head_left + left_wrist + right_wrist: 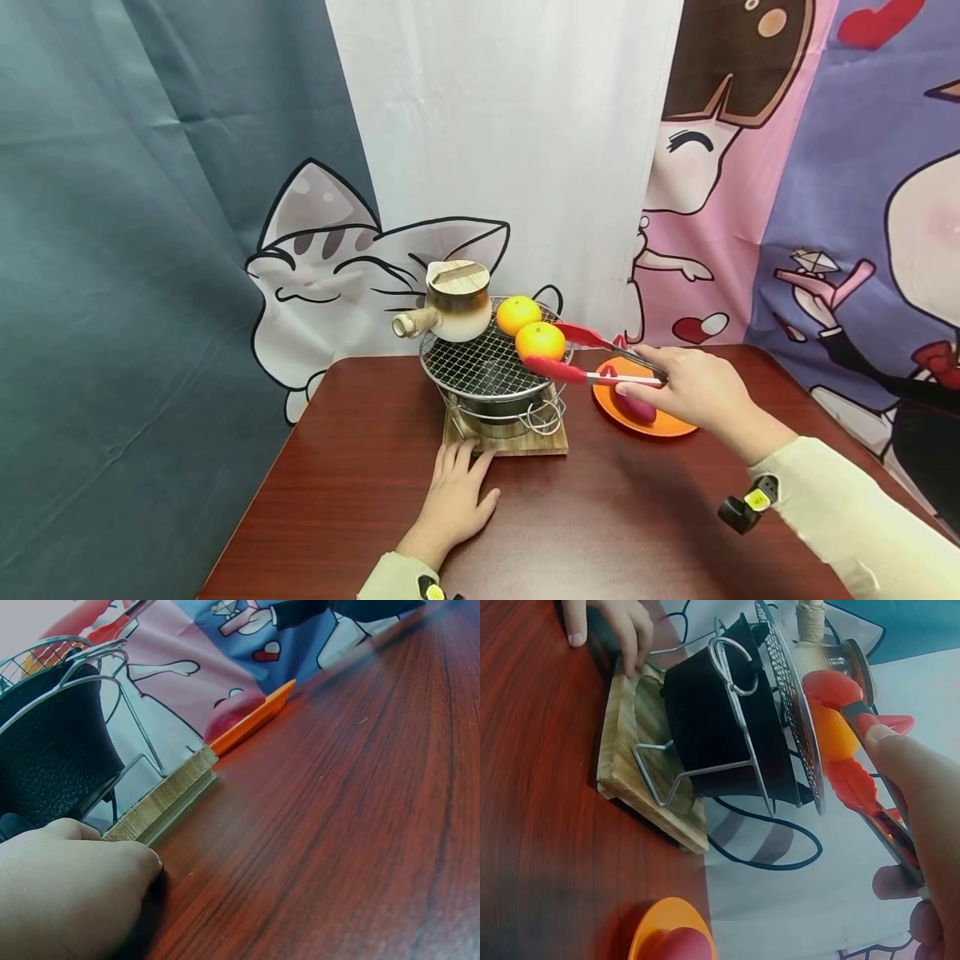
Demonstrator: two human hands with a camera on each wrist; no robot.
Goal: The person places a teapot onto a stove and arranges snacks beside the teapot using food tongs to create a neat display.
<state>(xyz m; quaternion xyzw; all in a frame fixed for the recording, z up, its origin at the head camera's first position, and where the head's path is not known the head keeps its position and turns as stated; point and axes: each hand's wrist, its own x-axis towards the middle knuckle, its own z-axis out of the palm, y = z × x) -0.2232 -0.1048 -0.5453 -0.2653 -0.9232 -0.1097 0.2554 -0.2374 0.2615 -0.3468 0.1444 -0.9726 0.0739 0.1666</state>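
Note:
My right hand grips red-tipped metal tongs, whose two tips lie on either side of the nearer orange on the round wire grill. Just behind it sits a second orange. A small clay teapot with a wooden lid and rope-wrapped side handle stands at the grill's left. Under the grill is a black stove on a square wooden board. With fingers spread, my left hand lies on the table, fingertips resting on the board's front edge.
An orange plate holding a purple-red object stands right of the stove. Wire loops stick out from the stove's front right. The dark red table ends at a printed curtain behind.

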